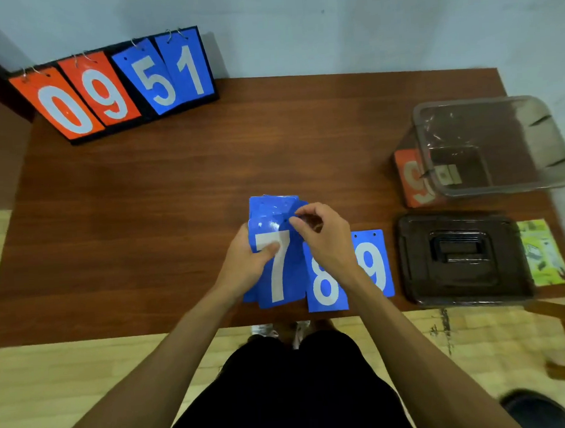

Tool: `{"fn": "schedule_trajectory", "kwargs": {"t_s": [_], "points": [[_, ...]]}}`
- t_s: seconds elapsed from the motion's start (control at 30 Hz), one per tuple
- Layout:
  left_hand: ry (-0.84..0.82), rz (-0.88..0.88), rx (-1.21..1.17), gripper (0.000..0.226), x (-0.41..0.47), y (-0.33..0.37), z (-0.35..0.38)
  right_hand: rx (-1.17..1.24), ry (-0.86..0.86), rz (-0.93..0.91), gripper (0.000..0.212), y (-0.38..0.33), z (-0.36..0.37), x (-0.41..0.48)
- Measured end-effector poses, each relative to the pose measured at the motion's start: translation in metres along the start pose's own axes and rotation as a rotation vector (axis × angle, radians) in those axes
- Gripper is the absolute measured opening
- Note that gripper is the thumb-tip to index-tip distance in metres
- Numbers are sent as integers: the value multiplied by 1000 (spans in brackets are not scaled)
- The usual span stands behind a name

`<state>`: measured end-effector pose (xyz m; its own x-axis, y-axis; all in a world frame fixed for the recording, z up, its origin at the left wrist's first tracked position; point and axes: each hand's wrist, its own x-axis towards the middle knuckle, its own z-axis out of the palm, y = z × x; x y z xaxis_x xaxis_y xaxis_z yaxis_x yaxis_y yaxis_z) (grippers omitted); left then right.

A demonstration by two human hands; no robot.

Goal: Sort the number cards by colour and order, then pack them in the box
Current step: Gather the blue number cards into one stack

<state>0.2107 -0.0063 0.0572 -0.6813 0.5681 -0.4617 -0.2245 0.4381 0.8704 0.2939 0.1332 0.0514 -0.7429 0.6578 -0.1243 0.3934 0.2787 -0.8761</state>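
My left hand [248, 264] grips a fanned stack of blue number cards [279, 273] above the table's near edge, with a white 7 on top. My right hand [325, 241] pinches the top edge of that stack with its fingertips. A blue 8 card [324, 287] and a blue 9 card [375, 268] lie flat on the table to the right, partly under my right wrist. A clear plastic box [493, 144] stands at the right. An orange 9 card [413, 180] lies next to the box, partly behind its wall.
The brown wooden table [176, 203] carries a scoreboard stand [114, 88] at the back left showing orange 0 and 9 and blue 5 and 1. The box's dark lid [463, 256] lies at the near right, with a green leaflet [541, 252] beside it.
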Motion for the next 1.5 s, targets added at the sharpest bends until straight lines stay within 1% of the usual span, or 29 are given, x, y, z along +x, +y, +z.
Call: {"fn": "schedule_trajectory", "kwargs": {"t_s": [0.07, 0.1, 0.13, 0.17, 0.23, 0.27, 0.3, 0.37, 0.47, 0.5, 0.57, 0.63, 0.7, 0.8, 0.9, 0.97, 1.03, 1.17, 1.23, 1.27, 1.33, 1.37, 1.43, 1.5], "points": [[14, -25, -4, 24, 2, 0, -4, -83, 15, 65, 5, 19, -8, 3], [24, -30, -2, 21, 4, 0, -6, -166, -12, 109, 11, 32, -12, 4], [42, -35, 0, 22, 5, 0, -7, -291, -81, 150, 21, 47, -15, 7], [68, -42, -9, 22, 7, 0, -7, -457, -188, 169, 34, 60, -18, 8], [123, -60, -47, 23, 9, -2, -6, -762, -390, 125, 57, 80, -21, 8], [143, -68, -57, 23, 10, -3, -4, -851, -439, 71, 63, 87, -21, 8], [157, -74, -61, 24, 11, -3, -1, -895, -456, 16, 65, 93, -21, 8], [183, -88, -57, 24, 11, -1, 6, -904, -427, -41, 57, 100, -22, 10], [238, -78, -22, 25, 12, 4, 19, -925, -439, -23, 44, 106, -31, 18], [251, -69, -12, 26, 12, 6, 23, -919, -450, -22, 36, 106, -36, 22], [278, -62, 6, 26, 15, 10, 32, -787, -452, 12, 16, 101, -48, 35], [319, -69, -7, 26, 20, 16, 38, -580, -512, 63, 15, 89, -64, 50], [361, -76, -15, 26, 24, 21, 43, -404, -576, 72, 18, 73, -83, 62], [390, -54, 19, 27, 25, 30, 47, -234, -578, 37, 12, 49, -113, 69], [372, -20, 25, 27, 23, 35, 50, -1, -597, 93, 7, 32, -136, 69], [339, -4, 7, 26, 20, 39, 53, 120, -579, 130, 9, 25, -144, 65], [282, 1, -37, 22, 17, 41, 58, 147, -526, 150, 12, 22, -141, 57], [130, -25, -166, 14, 15, 44, 76, -30, -338, 102, 14, 26, -113, 46], [123, -66, -229, 11, 16, 44, 84, -25, -250, 127, 20, 28, -100, 43], [124, -74, -247, 13, 17, 44, 86, 6, -217, 152, 25, 29, -95, 42], [113, -53, -224, 24, 18, 42, 89, 71, -189, 189, 34, 29, -88, 43], [114, -46, -200, 28, 19, 42, 90, 77, -196, 198, 34, 30, -87, 44], [117, -56, -178, 30, 21, 39, 91, 83, -207, 228, 30, 38, -88, 46], [118, -88, -177, 29, 23, 37, 91, -6, -205, 229, 32, 52, -96, 44]]}}
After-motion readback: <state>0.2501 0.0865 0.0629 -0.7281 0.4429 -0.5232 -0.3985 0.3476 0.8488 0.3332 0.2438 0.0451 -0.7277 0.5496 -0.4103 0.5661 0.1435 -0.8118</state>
